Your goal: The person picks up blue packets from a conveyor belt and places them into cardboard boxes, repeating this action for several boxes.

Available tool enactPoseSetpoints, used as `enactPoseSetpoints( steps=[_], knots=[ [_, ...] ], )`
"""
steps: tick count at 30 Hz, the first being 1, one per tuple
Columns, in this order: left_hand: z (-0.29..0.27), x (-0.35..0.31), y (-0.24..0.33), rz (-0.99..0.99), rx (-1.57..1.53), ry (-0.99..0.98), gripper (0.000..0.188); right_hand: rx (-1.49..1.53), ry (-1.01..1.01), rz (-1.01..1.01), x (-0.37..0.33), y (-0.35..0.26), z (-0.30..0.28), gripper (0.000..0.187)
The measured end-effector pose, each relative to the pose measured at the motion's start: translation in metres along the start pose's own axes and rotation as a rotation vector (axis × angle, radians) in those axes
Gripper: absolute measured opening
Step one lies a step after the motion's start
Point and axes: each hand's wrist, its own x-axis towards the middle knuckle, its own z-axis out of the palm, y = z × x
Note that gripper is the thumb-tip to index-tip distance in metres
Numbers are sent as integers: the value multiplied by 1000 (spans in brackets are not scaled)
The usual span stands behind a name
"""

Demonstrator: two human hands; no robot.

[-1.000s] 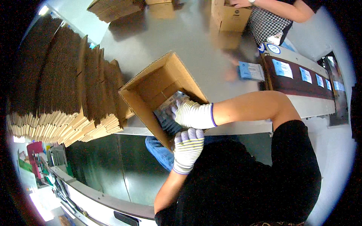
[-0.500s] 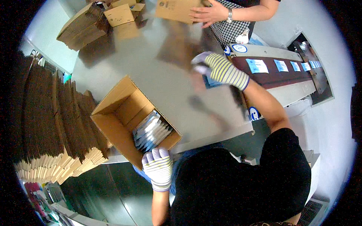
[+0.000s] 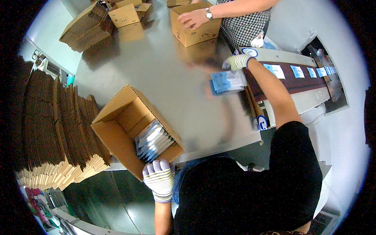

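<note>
My left hand point(image 3: 158, 180), in a striped white glove, is closed over the near rim of an open cardboard box point(image 3: 113, 131). The box stands tilted at the table's near left edge. Inside, several flat blue-and-silver packets point(image 3: 153, 141) lean in a row along its right side. My right hand point(image 3: 238, 62), gloved the same way, is bent down at the far edge of a small overlapping pile of blue-and-white packets point(image 3: 227, 82) where the conveyor meets the table. Its fingers curl at the packets, with their tips partly hidden.
More packets point(image 3: 297, 71) lie spaced along the dark conveyor belt point(image 3: 270, 84) on the right. Across the metal table point(image 3: 188, 109), a co-worker's hand point(image 3: 192, 18) rests on another open box point(image 3: 196, 35). Flattened cardboard stacks point(image 3: 43, 117) crowd the left; a smaller box point(image 3: 124, 15) stands behind.
My right hand has moved right and slightly away, uncovering the packet pile. The left hand and its box have shifted slightly left. The co-worker's box now stands upright, nearer the table's middle.
</note>
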Motion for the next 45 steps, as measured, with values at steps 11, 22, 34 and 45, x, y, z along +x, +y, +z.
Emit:
enactPoseSetpoints(
  steps=[11,22,34,45],
  knots=[
    [0,-5,-4,52,-34,-61,28,-85,233,27,-69,-154,83,70],
    [1,-7,0,44,-2,-37,11,596,747,-909,-121,-337,-23,54],
    [1,-18,6,57,-26,42,13,-249,635,-887,-89,-387,-7,54],
    [0,15,-8,-4,-83,43,12,296,944,-467,-131,-188,-23,46]
  ],
)
